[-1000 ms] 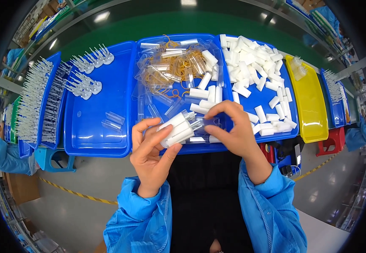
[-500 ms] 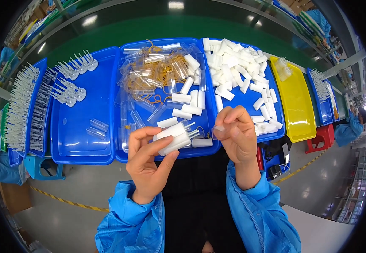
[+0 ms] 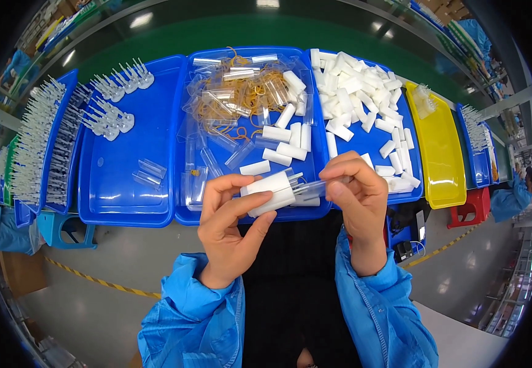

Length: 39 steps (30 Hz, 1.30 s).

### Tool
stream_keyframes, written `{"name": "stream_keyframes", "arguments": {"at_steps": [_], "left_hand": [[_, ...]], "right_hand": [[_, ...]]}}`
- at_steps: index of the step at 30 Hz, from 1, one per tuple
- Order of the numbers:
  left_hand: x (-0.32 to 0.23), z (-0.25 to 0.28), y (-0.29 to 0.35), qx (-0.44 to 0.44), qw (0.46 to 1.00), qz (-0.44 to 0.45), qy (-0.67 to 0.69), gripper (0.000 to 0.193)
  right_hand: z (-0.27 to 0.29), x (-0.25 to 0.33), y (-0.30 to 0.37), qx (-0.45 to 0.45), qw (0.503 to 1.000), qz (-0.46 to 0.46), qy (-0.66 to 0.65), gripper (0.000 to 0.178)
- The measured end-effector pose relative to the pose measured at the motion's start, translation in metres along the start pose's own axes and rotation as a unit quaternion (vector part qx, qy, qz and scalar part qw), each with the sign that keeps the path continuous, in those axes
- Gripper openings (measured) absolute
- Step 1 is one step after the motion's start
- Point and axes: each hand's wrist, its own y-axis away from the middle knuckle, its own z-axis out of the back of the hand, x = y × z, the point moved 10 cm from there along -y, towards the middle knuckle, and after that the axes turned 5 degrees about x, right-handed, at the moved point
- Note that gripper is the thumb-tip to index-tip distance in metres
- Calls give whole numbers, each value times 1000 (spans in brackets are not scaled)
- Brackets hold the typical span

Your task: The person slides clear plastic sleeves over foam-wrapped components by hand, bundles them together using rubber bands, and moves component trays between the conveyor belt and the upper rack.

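Note:
My left hand [image 3: 232, 224] is closed around a cluster of white foam-like blocks [image 3: 273, 195], with thin pale pins [image 3: 294, 179] sticking out of their right end. In my right hand [image 3: 359, 193], a clear plastic tube [image 3: 315, 189] is pinched between thumb and fingers. The tube's left end is at the pins; whether it is slipped over one of them I cannot tell. Both hands are above the near edge of the middle blue tray [image 3: 187, 214]. In it lie tan rubber bands [image 3: 217, 110], clear plastic tubes [image 3: 212, 164] and several white blocks [image 3: 291, 151].
To the right stands a blue tray [image 3: 367, 142] heaped with white blocks, then a yellow tray [image 3: 443, 165]. The left blue tray [image 3: 128, 147] holds clustered pronged clear parts [image 3: 109, 122] and clear pieces [image 3: 149, 173]. More pronged parts [image 3: 39, 141] crowd the far left. Stools stand below.
My right hand has brought the clear tube left to the pins at the blocks' end. My left hand keeps hold of the blocks. The whole view has shifted slightly.

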Motion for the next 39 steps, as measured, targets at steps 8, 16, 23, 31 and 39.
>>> {"name": "stream_keyframes", "arguments": {"at_steps": [8, 16, 23, 31, 39], "left_hand": [[3, -1, 2, 26, 1000, -2, 3, 27], [0, -1, 0, -5, 1000, -9, 0, 25], [3, 0, 3, -17, 1000, 9, -21, 26], [-4, -4, 1, 40, 996, -19, -83, 24], [-8, -3, 1, 55, 989, -45, -130, 25]], "right_hand": [[-13, 5, 3, 24, 999, -9, -34, 17], [-18, 1, 5, 9, 1000, -13, -22, 17], [-19, 13, 9, -28, 993, 53, 101, 17], [-18, 4, 8, -26, 1000, 17, 5, 17], [-20, 5, 5, 0, 1000, 15, 26, 19]]}}
